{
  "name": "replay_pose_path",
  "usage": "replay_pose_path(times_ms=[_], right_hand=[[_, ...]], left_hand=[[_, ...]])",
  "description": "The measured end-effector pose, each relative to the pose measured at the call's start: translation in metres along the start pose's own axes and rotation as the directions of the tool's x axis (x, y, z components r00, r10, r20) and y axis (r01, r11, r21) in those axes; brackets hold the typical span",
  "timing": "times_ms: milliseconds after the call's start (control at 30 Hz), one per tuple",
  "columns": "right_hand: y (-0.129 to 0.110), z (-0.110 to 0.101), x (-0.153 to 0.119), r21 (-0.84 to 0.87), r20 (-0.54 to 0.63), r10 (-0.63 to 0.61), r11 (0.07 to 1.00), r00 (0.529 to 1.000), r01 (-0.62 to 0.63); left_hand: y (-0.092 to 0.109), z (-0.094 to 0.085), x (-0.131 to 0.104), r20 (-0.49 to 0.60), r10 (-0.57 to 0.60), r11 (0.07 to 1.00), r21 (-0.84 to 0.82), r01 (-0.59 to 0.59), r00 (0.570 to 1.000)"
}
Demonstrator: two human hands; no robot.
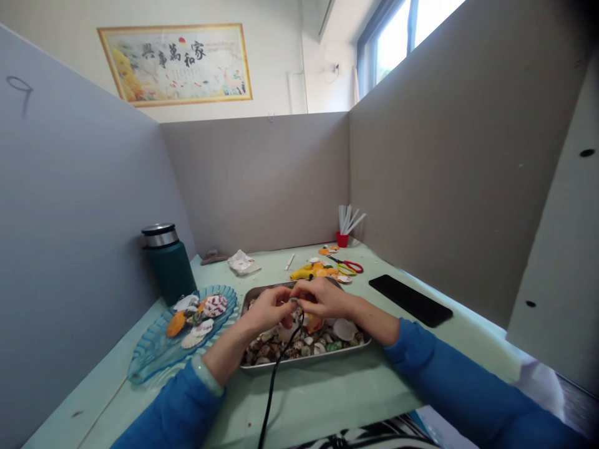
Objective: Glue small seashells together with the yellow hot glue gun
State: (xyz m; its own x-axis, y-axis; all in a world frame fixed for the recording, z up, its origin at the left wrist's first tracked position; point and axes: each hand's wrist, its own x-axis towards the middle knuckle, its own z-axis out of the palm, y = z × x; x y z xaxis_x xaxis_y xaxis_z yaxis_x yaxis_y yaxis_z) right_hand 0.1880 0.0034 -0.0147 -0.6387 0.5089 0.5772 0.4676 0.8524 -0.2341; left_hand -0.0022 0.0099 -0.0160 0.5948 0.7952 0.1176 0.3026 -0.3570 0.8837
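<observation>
Shell [294, 304] pinched between fingers of left hand [267, 310] and right hand [322, 297]; wall painting [175, 63] bears Chinese calligraphy.

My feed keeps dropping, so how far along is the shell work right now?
Done, it seems: several shells lie arranged on the blue glass dish. In hand: the left hand and right hand meet over the metal tray, pinching something small; what exactly is unclear. A black cord runs up to them. Left: many loose shells fill the tray.

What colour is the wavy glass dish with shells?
The wavy glass dish is see-through blue, shown in the head view.
</observation>
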Motion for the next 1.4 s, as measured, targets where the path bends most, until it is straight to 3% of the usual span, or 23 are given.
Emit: replay_pose_path(times_ms=[433,1000,1400], right_hand=[[0.0037,-0.0002,-0.0013,0.001,0.005,0.001,1.0,1.0,-0.001],[-0.0014,-0.0016,0.0005,0.029,0.019,-0.008,1.0,1.0,0.007],[0.0039,-0.0003,-0.0007,0.032,0.036,0.016,0.999,0.999,-0.017]], left_hand=[[0.0055,0.0009,-0.002,0.007,-0.011,1.0,-0.018,0.011,1.0],[-0.002,-0.0008,0.0003,0.032,0.038,0.999,0.001,-0.038,0.999],[0.0024,0.0009,-0.0004,0.019,-0.025,1.0,-0.016,0.025,1.0]])
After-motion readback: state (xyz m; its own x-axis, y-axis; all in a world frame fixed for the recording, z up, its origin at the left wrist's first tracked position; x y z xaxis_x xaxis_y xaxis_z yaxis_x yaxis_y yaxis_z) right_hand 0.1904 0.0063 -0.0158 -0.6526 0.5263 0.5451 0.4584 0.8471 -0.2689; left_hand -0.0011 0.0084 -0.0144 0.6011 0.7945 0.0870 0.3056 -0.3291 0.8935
